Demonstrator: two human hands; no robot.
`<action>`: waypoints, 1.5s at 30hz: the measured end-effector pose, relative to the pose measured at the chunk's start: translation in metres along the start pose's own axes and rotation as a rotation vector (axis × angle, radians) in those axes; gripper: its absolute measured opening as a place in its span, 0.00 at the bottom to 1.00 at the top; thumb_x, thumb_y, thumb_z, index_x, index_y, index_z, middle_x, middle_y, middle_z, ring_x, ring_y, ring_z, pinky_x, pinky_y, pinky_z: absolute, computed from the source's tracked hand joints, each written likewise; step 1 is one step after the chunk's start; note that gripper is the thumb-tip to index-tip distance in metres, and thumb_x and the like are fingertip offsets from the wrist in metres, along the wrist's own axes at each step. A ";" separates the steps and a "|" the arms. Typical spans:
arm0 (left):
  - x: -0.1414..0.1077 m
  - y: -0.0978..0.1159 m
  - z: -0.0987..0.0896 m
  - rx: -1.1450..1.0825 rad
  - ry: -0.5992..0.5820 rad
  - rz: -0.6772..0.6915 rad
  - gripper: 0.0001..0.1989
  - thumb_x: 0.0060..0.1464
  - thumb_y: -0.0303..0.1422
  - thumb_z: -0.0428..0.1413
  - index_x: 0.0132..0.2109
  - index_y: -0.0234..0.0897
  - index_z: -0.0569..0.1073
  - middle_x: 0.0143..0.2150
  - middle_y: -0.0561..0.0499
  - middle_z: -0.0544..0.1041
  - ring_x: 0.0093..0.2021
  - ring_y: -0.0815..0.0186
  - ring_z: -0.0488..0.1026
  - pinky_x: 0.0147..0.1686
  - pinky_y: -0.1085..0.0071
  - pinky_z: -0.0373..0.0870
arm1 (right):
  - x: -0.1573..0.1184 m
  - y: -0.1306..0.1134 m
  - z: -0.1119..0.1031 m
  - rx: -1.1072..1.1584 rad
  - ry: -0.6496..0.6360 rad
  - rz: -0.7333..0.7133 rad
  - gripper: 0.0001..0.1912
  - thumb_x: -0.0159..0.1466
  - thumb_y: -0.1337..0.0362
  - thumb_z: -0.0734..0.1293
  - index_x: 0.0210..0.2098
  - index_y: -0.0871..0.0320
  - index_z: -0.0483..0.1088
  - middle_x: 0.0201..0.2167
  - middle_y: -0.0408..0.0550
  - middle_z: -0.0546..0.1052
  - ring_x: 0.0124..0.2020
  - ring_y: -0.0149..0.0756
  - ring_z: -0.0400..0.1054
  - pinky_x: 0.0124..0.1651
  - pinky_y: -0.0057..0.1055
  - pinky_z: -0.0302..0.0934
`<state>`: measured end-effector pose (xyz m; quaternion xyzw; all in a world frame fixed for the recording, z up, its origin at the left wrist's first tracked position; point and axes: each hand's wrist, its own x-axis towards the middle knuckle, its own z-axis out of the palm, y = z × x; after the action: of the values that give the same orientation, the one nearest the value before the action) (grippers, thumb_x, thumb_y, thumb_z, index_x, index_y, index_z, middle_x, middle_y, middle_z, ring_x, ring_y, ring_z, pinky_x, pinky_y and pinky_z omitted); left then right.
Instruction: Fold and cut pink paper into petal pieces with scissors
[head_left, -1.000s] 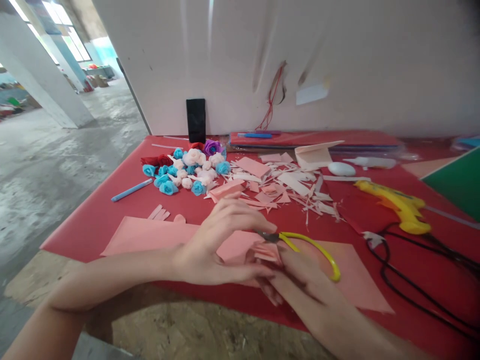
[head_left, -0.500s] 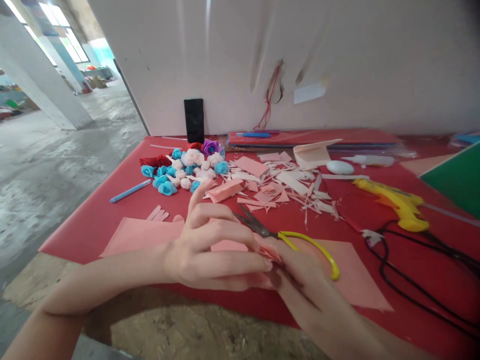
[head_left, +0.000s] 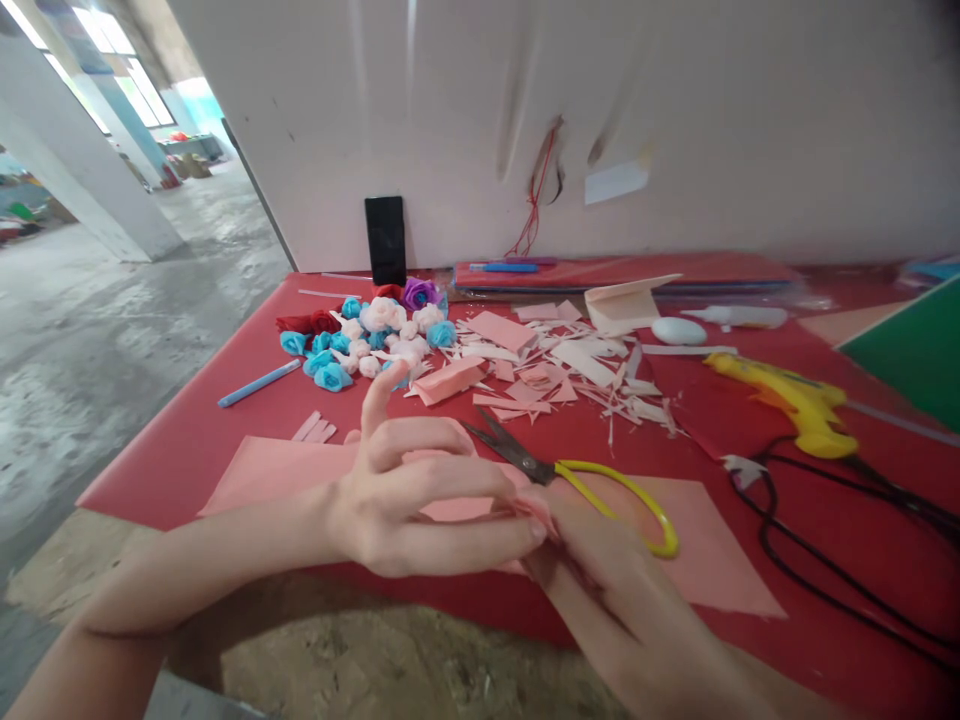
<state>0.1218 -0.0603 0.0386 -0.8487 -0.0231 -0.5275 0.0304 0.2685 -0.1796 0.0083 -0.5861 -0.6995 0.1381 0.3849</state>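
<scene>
Now the scissors in the right hand are standing open after being shut 1 second ago, while the left hand, index finger lifting, is pinching the folded pink paper near the tabletop's front edge.

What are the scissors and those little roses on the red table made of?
The scissors look like dull dark metal blades with glossy yellow plastic handles. The roses seem to be rolled crepe or tissue paper, matte and crinkled, in blue, white, red and purple; fabric cannot be ruled out.
</scene>
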 end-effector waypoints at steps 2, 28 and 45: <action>0.006 0.000 -0.001 0.014 0.044 0.097 0.04 0.48 0.29 0.57 0.32 0.44 0.72 0.31 0.58 0.68 0.36 0.71 0.62 0.62 0.53 0.49 | 0.000 -0.001 0.000 -0.016 0.019 -0.004 0.15 0.62 0.63 0.59 0.49 0.55 0.64 0.39 0.48 0.76 0.38 0.37 0.72 0.39 0.27 0.68; 0.015 -0.004 -0.009 -0.071 -0.123 -0.036 0.01 0.48 0.30 0.56 0.29 0.41 0.71 0.29 0.53 0.72 0.37 0.65 0.65 0.55 0.53 0.59 | 0.006 -0.007 -0.003 0.064 -0.072 0.180 0.11 0.63 0.60 0.57 0.39 0.54 0.67 0.27 0.48 0.75 0.30 0.37 0.70 0.28 0.28 0.67; 0.020 -0.003 -0.013 -0.265 -0.197 -0.191 0.03 0.48 0.29 0.57 0.28 0.39 0.72 0.30 0.51 0.73 0.36 0.66 0.66 0.45 0.60 0.66 | 0.005 -0.009 -0.003 -0.013 -0.087 0.146 0.13 0.63 0.59 0.56 0.26 0.54 0.65 0.18 0.44 0.68 0.18 0.32 0.61 0.18 0.27 0.58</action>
<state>0.1190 -0.0579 0.0627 -0.8868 -0.0366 -0.4408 -0.1339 0.2643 -0.1784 0.0181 -0.6315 -0.6717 0.1867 0.3393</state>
